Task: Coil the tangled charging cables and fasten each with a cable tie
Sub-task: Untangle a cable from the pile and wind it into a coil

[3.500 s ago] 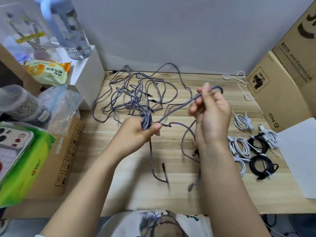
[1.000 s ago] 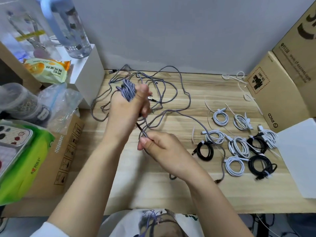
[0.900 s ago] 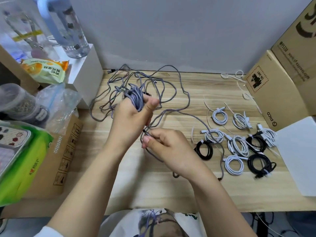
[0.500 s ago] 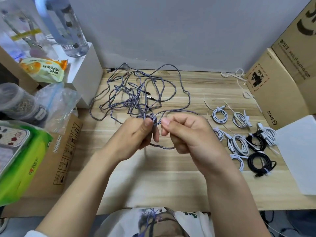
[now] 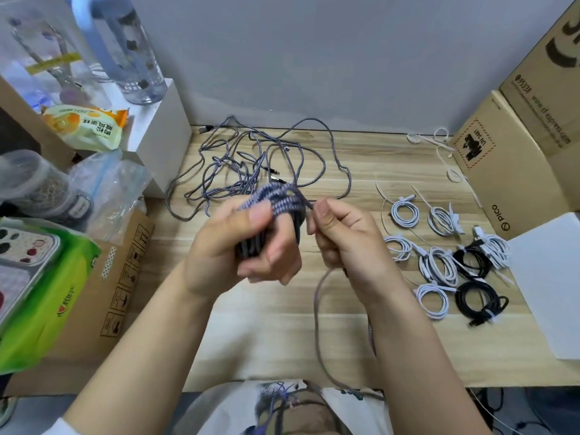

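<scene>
Left grip (image 5: 248, 243) is wrapped around the purple braided coil (image 5: 276, 202), thumb pressing the loops flat, and right grip (image 5: 342, 237) is pinching the free strand right next to it. Half a second back both hands were lower and the bundle barely showed; now it's lifted over the counter (image 5: 270, 324) with another turn on, so this cable's nearly wound. The loops run roughly up-down through the fist, tops tipped toward the wall. The loose tail (image 5: 317, 309) drops toward the body. The tangle (image 5: 251, 164) sits behind, tied coils (image 5: 439, 262) off right.
</scene>
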`<state>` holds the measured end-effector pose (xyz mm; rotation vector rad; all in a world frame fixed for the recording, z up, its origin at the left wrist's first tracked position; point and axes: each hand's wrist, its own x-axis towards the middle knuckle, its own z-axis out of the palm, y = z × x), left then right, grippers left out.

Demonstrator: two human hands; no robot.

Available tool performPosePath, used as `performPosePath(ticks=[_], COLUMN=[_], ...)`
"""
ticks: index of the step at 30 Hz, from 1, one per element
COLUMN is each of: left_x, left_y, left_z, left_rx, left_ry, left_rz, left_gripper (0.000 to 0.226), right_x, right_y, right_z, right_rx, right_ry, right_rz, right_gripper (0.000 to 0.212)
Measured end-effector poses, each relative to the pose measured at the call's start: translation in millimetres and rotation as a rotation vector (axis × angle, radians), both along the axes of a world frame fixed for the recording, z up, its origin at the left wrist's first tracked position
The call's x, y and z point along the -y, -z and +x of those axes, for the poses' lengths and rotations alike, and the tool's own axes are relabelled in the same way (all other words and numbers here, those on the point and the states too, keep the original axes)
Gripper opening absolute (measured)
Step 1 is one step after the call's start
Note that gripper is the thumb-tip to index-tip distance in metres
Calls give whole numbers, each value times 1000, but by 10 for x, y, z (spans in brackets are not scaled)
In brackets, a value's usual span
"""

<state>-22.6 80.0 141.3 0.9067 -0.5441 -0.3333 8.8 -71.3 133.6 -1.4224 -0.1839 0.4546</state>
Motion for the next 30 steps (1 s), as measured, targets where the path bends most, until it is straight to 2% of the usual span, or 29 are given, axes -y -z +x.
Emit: performPosePath(ticks=[3,6,9,11,13,17,19,21,24,26,28,30], left_x=[56,143,249,265,222,118,91,86,63,6,-76,-115], left_y=[-75,-164,-154,-94,-13,113,149,152,162,198,219,224], left_z=[94,161,223,248,249,225,229,234,237,241,198,133], left_rx=[-31,-169,-257,-154,-10,158,206,210,190,115,-22,-125], left_ry=[-10,-295,-685,-921,-1032,-954,-925,-850,-708,-599,-383,-84], left_rz=[-230,-215,-15,282,552,767,866,906,1080,1167,1080,887], left_gripper=[32,36,33,27,23,26,35,44,51,60,72,82], right_x=[-95,-168,-184,-171,-146,-57,-19,12,95,174,220,215], right_y=[6,-14,-37,-52,-87,-182,-239,-263,-308,-382,-418,-369], right_z=[-80,-143,-192,-253,-300,-275,-276,-274,-231,-204,-161,-104], right_rx=[-83,-222,-275,-265,-261,-290,-271,-113,281,368,443,504], right_ry=[-130,-208,-319,-441,-507,-422,-427,-390,-258,-155,-46,61], right_rz=[33,7,-134,-211,-185,-56,-91,-284,-681,-670,-587,-530], right_gripper=[34,28,26,23,20,12,8,8,19,26,26,22])
